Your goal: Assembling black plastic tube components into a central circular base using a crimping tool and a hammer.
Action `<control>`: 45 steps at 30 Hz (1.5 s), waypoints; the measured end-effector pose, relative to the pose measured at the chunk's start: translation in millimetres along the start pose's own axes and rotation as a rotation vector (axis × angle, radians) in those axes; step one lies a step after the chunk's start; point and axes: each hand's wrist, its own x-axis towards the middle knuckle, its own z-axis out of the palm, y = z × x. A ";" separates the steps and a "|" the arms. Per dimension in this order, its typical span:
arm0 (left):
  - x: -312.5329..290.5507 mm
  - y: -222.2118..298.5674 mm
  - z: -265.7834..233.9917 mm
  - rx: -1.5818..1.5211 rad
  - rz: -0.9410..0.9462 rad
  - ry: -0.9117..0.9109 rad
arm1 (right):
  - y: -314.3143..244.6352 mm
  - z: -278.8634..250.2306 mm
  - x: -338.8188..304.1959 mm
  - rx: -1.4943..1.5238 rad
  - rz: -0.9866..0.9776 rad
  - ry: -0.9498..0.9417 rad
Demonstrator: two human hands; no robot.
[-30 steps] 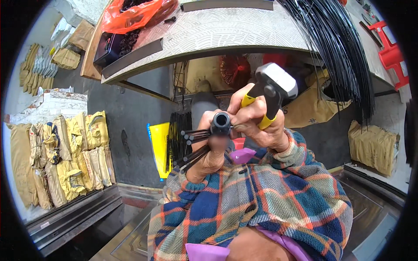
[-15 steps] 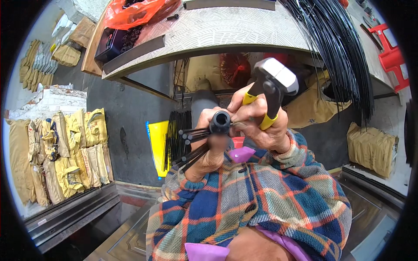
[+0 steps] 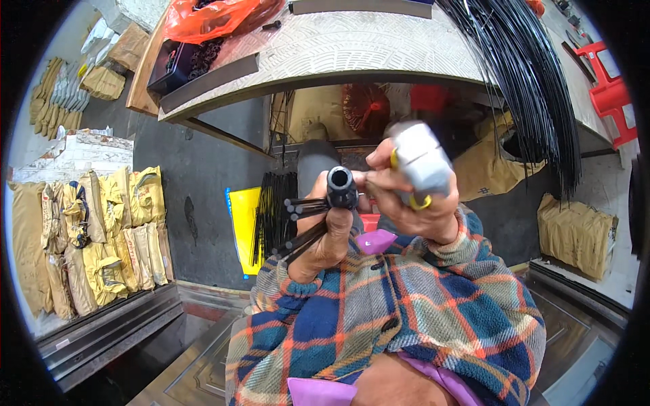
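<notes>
My left hand (image 3: 323, 245) is closed round a short black tube (image 3: 340, 191), its round open end facing up. Several thin black rods (image 3: 305, 230) stick out to the left from the same grip. In my right hand (image 3: 426, 216) is a pair of pincers (image 3: 421, 157) with a bright metal head and yellow handles, blurred by motion. The fingertips of that hand reach the right side of the tube; whether they pinch something there is hidden.
The worktable (image 3: 365, 51) ahead carries a red plastic bag (image 3: 217, 20), a dark bin (image 3: 172, 68) and a bundle of long black rods (image 3: 521, 74) hanging over its edge. Wrapped brown packages (image 3: 108, 250) stand left. A yellow sheet (image 3: 245, 227) and more black rods (image 3: 276, 210) are beside my left arm.
The pincers' head has swung down and toward me, with my right hand turning. My left hand keeps the tube and rods in nearly the same place, the tube tipped slightly.
</notes>
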 end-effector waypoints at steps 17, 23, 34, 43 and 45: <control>8.3 -15.1 -3.8 0.024 0.150 -0.022 | 17.8 1.4 3.6 0.010 -0.150 -0.043; 13.1 -12.5 0.2 0.064 0.272 -0.028 | 16.1 1.2 8.1 0.024 -0.156 -0.113; 17.1 -15.6 0.9 0.036 0.285 -0.017 | 17.7 1.7 4.4 0.004 -0.102 -0.094; 14.8 -24.1 -5.8 0.077 0.246 0.066 | 20.4 14.7 6.4 -0.014 -0.094 -0.025; 14.0 -25.5 -8.8 -0.079 0.170 0.050 | 28.7 17.4 4.6 0.097 -0.022 -0.042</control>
